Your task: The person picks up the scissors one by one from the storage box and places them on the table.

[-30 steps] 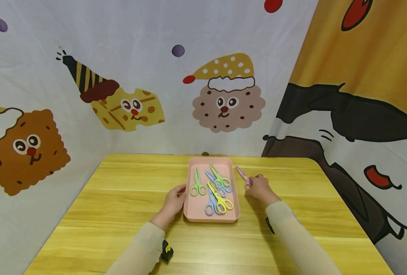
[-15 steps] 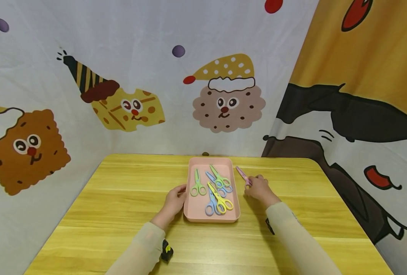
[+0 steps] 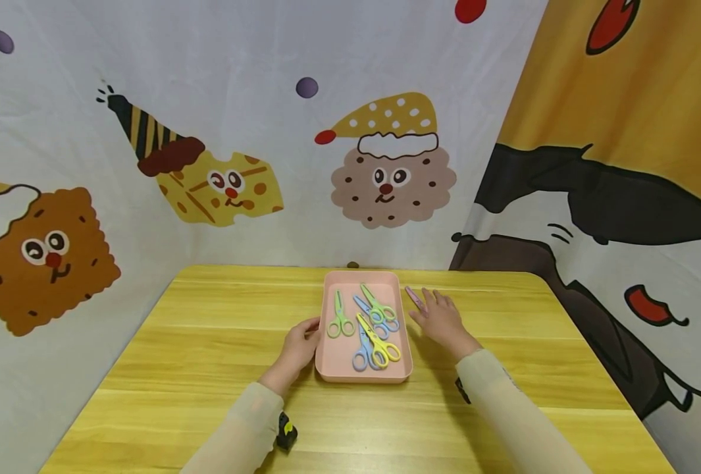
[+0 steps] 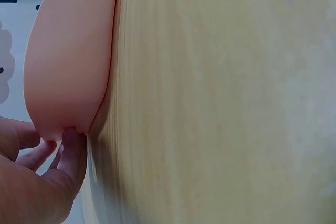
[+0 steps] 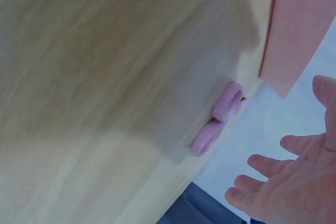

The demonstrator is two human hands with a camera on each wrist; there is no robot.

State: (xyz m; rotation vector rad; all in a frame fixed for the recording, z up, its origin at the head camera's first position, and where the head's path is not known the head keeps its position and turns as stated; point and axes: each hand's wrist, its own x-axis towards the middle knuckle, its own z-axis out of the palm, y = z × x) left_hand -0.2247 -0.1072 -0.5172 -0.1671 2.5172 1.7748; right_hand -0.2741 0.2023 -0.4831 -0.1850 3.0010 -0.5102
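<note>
A pink tray [image 3: 335, 372] lies on the table with green scissors [image 3: 340, 324], yellow scissors [image 3: 380, 343], blue scissors [image 3: 360, 359] and others inside. My left hand [image 3: 297, 345] grips the tray's left side, its bent fingers [image 4: 74, 153] against the outer wall in the left wrist view. Right of the tray, pink scissors [image 3: 414, 298] lie on the wood, their handles hidden by my right hand [image 3: 443, 326] in the head view. The right wrist view shows both handle loops of the pink scissors [image 5: 227, 102], with my right hand [image 5: 294, 182] spread and apart from them.
The wooden table [image 3: 208, 342] ends at a back edge close behind the tray. A cloth backdrop [image 3: 237, 66] with cartoon biscuits and cheese hangs behind and beside it.
My right hand has let go of the pink scissors' handles and its fingers have spread. The pink scissors stay on the table. My left hand and the tray have not visibly moved.
</note>
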